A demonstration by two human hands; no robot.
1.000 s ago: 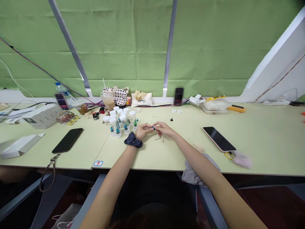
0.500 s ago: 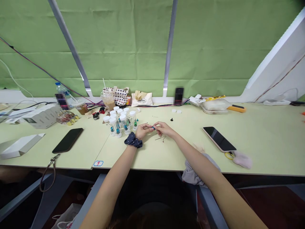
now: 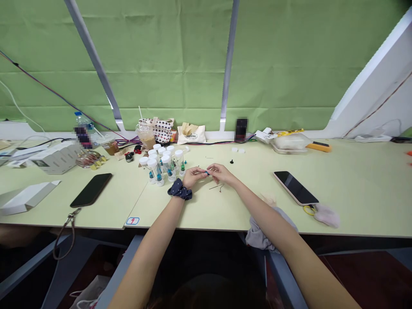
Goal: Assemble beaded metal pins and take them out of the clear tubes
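Observation:
My left hand [image 3: 194,176], with a dark dotted scrunchie [image 3: 179,189] on its wrist, and my right hand [image 3: 221,174] meet over the pale table [image 3: 206,206]. Both pinch a tiny blue object [image 3: 207,173] between their fingertips. A thin wire pin with a red tip [image 3: 217,187] lies on the table just below my right hand. A cluster of clear vials with white caps [image 3: 162,165], holding blue and green bits, stands just left of my left hand.
A black phone [image 3: 91,189] lies at the left, another phone [image 3: 295,187] at the right beside a pink fluffy keyring [image 3: 325,214]. Boxes [image 3: 54,157], a drink cup [image 3: 146,135], bags [image 3: 192,133] and cables line the back edge. Grey cloth [image 3: 265,231] hangs at the front edge.

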